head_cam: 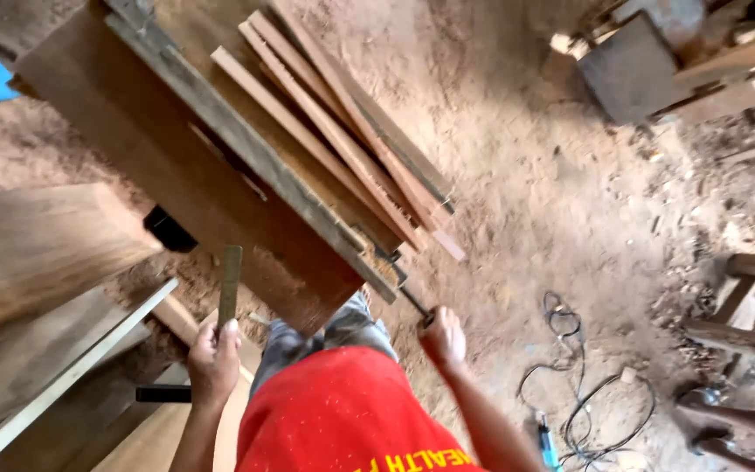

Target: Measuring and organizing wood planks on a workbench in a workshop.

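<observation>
— What is your left hand (213, 363) doing?
— You grip a flat metal file (230, 284) upright, fist clenched on its lower end, just left of the wooden workbench (220, 175).
— And your right hand (443, 339)?
— It's clenched on the dark clamp handle (412, 300) at the workbench's near corner. Thin wood strips (342, 131) lie on the workbench; a cable (583, 402) lies on the dirt floor, well right of it.

Bare-armed, no sleeves reaching the forearms. Between left hand (213, 360) and right hand (443, 339), a bright red shirt (342, 411), loose and rounded, with yellow lettering along the lower edge, seen upside down. Just ahead of the shirt, between the hands, grey trousers (325, 336), faded and creased at the knees. No gloves, rings or watch visible.
</observation>
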